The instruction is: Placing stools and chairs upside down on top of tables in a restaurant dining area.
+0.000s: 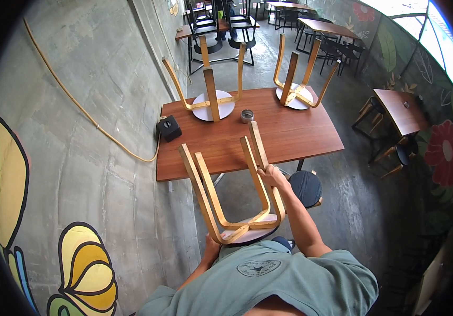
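An upturned wooden stool (243,229) is held close in front of my body, its bent legs pointing up and its pale seat underside facing me. My right hand (273,176) wraps around one of its right legs. Low on the left, my left hand (213,246) grips the seat's edge, its fingers partly hidden by the stool. Beyond it stands a reddish-brown table (295,134). Two similar stools rest upside down on the tabletop, a left stool (213,108) and a right stool (294,98).
A small glass ashtray (247,116) and a black box (169,128) sit on the table. A black-seated stool (306,188) stands at its near right. The concrete wall (105,105) with a cord runs along the left. More tables, a small table (401,111) included, stand right and far.
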The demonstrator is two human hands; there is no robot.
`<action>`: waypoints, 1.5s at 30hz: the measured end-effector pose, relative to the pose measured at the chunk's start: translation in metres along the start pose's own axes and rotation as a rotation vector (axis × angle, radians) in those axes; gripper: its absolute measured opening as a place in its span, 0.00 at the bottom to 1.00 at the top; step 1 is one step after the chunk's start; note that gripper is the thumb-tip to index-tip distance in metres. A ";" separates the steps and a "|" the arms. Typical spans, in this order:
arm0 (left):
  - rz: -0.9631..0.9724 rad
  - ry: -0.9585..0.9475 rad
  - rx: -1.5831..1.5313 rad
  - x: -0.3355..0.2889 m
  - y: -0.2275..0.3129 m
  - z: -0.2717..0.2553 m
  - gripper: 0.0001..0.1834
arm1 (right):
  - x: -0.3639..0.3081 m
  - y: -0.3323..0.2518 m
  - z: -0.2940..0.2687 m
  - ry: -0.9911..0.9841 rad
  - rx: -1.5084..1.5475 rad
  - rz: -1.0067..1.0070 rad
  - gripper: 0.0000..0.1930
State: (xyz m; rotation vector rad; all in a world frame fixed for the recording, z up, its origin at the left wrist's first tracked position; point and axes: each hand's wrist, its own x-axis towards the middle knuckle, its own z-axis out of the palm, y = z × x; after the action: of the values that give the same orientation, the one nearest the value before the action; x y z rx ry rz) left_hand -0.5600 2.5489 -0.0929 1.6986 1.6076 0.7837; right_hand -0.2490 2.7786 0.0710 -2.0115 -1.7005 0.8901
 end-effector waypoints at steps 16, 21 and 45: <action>0.338 -0.157 0.137 -0.003 0.005 0.014 0.19 | -0.095 0.282 0.096 -0.719 1.123 0.284 0.34; 0.347 -0.002 0.221 -0.028 0.042 -0.014 0.20 | -0.159 0.223 0.136 -0.626 1.250 0.444 0.34; 0.242 0.054 0.058 -0.099 0.177 0.038 0.20 | -0.309 0.239 0.021 -0.294 1.389 0.503 0.31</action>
State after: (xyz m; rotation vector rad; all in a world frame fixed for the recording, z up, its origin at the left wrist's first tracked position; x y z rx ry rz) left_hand -0.4299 2.4432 0.0270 1.9540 1.4902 0.9141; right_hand -0.1099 2.4264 -0.0246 -1.2521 -0.2535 1.8615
